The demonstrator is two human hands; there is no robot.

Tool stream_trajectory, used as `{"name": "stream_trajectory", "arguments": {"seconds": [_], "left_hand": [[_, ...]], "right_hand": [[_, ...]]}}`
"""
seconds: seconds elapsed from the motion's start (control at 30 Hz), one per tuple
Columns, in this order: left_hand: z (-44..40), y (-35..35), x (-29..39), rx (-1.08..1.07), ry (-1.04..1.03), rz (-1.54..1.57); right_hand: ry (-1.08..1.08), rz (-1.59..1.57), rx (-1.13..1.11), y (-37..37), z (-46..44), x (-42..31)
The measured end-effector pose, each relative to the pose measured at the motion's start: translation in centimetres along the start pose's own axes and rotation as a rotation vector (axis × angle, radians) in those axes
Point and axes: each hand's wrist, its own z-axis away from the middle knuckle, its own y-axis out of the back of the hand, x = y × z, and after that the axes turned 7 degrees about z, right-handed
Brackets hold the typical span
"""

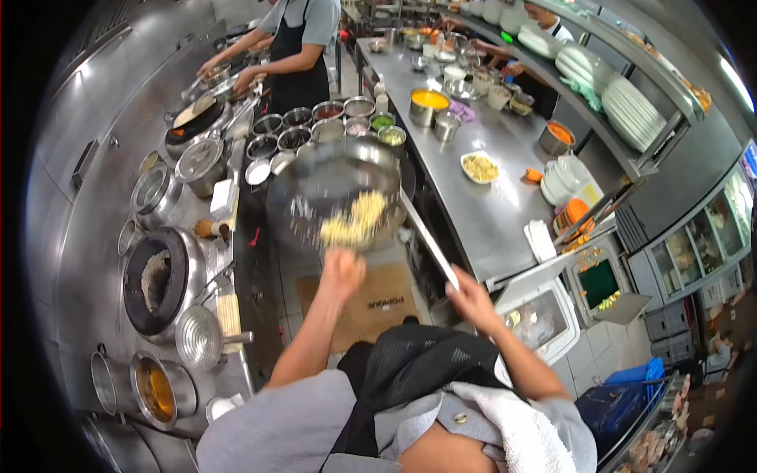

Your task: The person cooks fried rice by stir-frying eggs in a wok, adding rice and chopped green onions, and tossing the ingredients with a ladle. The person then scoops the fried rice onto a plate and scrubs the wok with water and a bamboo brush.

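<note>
A dark wok [307,189], smeared by motion, is held up in front of me over the gap between the stove and the steel table. My left hand [344,272] is closed at its near edge, gripping it there. Pale yellow food [355,221], perhaps rice or noodles, lies in the wok, partly blurred. My right hand [471,299] wraps round the end of a long metal handle [428,242] that slants up to the wok's right side. The head of that utensil is hidden or blurred, so its kind is unclear.
On the left, a second wok [156,276] sits on the stove beside a perforated skimmer [199,337]. Seasoning bowls [328,110] stand ahead. A plate of food [479,167] rests on the steel table [473,225]. A co-worker [298,63] works at the stove; another person [544,47] stands behind the shelves.
</note>
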Motion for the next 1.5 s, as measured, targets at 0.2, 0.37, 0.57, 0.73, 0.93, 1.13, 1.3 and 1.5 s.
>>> {"name": "stream_trajectory", "arguments": {"seconds": [0.2, 0.37, 0.57, 0.73, 0.93, 1.13, 1.3, 1.5], "left_hand": [[5.1, -1.4, -1.0, 0.005, 0.087, 0.021], [6.5, -4.3, -2.2, 0.316, -0.103, -0.123], [8.6, -0.8, -1.1, 0.259, -0.252, -0.509], [7.9, 5.5, 0.8, 0.169, -0.508, -1.065], [8.4, 2.0, -1.8, 0.348, -0.362, -0.751], [11.5, 12.2, -4.9, 0.451, -0.167, -0.556], [13.5, 25.6, -5.0, 0.366, -0.306, -0.362], [12.3, 19.6, -2.7, 0.478, -0.429, -0.4]], "right_hand": [[-0.019, -0.163, -0.105, 4.2, 1.3, -8.1], [-0.174, -0.18, -0.068, 5.0, -0.5, -11.1], [-0.434, -0.324, -0.13, 10.1, -0.3, -16.6], [-0.595, -0.212, -0.349, 9.9, -4.8, -18.2], [-0.822, -1.046, -0.748, 0.4, -8.1, -11.8], [-0.837, -1.335, -0.544, 0.2, -6.1, -8.2], [-0.766, -1.352, -0.414, 6.4, -5.8, -2.9], [-0.403, -0.819, 0.018, 13.6, -10.2, 0.3]]}}
